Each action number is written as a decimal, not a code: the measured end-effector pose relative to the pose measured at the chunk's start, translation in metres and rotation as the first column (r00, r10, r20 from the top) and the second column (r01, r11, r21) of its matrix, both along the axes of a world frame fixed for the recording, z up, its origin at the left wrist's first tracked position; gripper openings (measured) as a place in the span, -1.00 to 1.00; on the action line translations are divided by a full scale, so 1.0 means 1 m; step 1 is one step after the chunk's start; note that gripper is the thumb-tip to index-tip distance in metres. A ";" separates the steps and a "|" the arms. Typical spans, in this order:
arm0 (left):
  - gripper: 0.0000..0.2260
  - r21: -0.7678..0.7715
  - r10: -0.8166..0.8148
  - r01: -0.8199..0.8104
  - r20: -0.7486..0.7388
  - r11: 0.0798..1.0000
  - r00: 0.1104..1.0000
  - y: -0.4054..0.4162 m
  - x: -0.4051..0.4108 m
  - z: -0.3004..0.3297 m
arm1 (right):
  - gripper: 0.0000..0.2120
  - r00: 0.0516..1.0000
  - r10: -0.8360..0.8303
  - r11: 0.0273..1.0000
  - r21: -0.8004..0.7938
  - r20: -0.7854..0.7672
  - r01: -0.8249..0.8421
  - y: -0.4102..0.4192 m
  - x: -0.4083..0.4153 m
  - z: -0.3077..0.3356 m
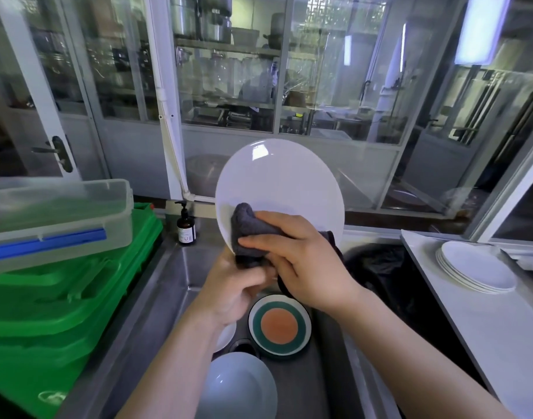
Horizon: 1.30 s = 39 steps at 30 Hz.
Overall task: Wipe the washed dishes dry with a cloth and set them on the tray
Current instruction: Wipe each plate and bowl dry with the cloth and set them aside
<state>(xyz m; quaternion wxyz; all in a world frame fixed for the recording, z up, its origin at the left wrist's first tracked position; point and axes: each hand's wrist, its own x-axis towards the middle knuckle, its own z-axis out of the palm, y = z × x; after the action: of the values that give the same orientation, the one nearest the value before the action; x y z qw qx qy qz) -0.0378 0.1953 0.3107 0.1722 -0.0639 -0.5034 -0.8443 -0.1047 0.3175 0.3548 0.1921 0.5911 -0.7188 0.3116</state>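
Plate (279,179) upright over sink (174,285) | left hand (232,291) fingers grip lower rim | right hand (301,261) presses cloth (247,228)

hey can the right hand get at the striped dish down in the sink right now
Probably not yet. The right hand presses the cloth on the white plate, so it is busy. The striped dish lies uncovered in the sink just below it, so the way looks free once the cloth is let go.

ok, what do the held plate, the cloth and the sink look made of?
Plate: looks like glazed ceramic, though melamine can't be ruled out; plain white and glossy, with a sharp window glare near the top. Cloth: dark grey, matte, soft fabric, probably microfibre or terry; it bunches under the right hand. Sink: brushed stainless steel, grey with dull streaky reflections.
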 end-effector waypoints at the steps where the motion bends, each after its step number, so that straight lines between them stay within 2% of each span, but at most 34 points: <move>1: -0.56 0.006 -0.046 0.046 -0.022 0.999 0.999 0.000 0.000 -0.001 | -0.71 0.999 -0.017 1.000 0.001 -0.028 0.017 0.003 -0.001 -0.001; 4: -0.37 0.078 -0.103 0.108 -0.058 0.991 0.993 0.001 -0.002 -0.004 | -0.68 0.992 -0.067 0.998 0.006 -0.106 0.068 0.011 0.000 -0.005; 7: -0.57 0.180 -0.015 0.009 0.032 0.984 0.999 0.006 -0.004 0.003 | -0.64 0.988 -0.092 0.996 -0.005 -0.126 0.093 0.016 0.001 -0.005; 11: -0.52 0.244 0.095 -0.116 0.097 0.963 0.991 0.004 -0.008 0.006 | -0.69 0.970 -0.172 0.985 -0.058 -0.170 0.164 0.034 -0.016 -0.004; 15: -0.62 0.173 0.168 -0.182 0.089 0.968 0.982 0.006 -0.009 0.010 | -0.65 0.907 -0.421 0.894 -0.180 -0.027 0.410 0.044 -0.041 0.004; 17: -0.63 0.149 0.172 -0.182 0.077 0.972 0.982 0.011 -0.013 0.010 | -0.66 0.884 -0.467 0.859 -0.222 0.030 0.462 0.034 -0.037 0.002; 19: -0.60 0.175 0.177 -0.190 0.088 0.966 0.980 0.014 -0.017 0.009 | -0.67 0.924 -0.382 0.901 -0.226 -0.006 0.371 0.025 -0.022 -0.010; 22: -0.49 0.149 0.166 -0.195 0.186 0.969 0.969 0.015 -0.018 0.008 | -0.64 0.981 -0.151 0.982 -0.129 -0.121 0.135 0.023 0.002 -0.031; 24: -0.52 0.092 0.155 -0.173 0.172 0.981 0.973 0.016 -0.016 0.004 | -0.60 0.985 -0.104 0.990 -0.107 -0.135 0.090 0.030 -0.004 -0.033; 26: -0.56 0.104 0.200 -0.213 0.121 0.972 0.972 0.014 -0.016 0.000 | -0.63 0.979 -0.151 0.982 -0.131 -0.135 0.134 0.038 -0.015 -0.033; 28: -0.52 0.112 0.256 -0.264 0.083 0.958 0.963 0.011 -0.014 -0.001 | -0.64 0.970 -0.235 0.957 -0.194 -0.068 0.218 0.042 -0.027 -0.029; 32: -0.62 0.001 0.264 -0.264 0.047 0.964 0.963 0.015 -0.012 -0.002 | -0.63 0.891 -0.357 0.823 -0.358 0.279 0.442 0.029 -0.042 -0.008; 34: -0.61 -0.006 0.279 -0.279 0.050 0.960 0.959 0.018 -0.015 0.002 | -0.64 0.871 -0.351 0.799 -0.375 0.344 0.470 0.018 -0.037 -0.004; 36: -0.51 0.001 0.324 -0.324 0.068 0.946 0.944 0.018 -0.019 0.005 | -0.63 0.924 -0.294 0.866 -0.342 0.244 0.366 0.012 -0.023 -0.009; 39: -0.46 0.002 0.380 -0.382 0.091 0.924 0.920 0.014 -0.020 0.006 | -0.71 0.991 -0.133 0.966 -0.227 -0.028 0.124 0.014 -0.011 -0.024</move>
<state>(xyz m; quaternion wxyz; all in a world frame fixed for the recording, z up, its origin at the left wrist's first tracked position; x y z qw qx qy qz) -0.0578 0.2089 0.3168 0.3112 0.0744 -0.5049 -0.8017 -0.1161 0.3317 0.3306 0.2928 0.5242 -0.7115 0.3650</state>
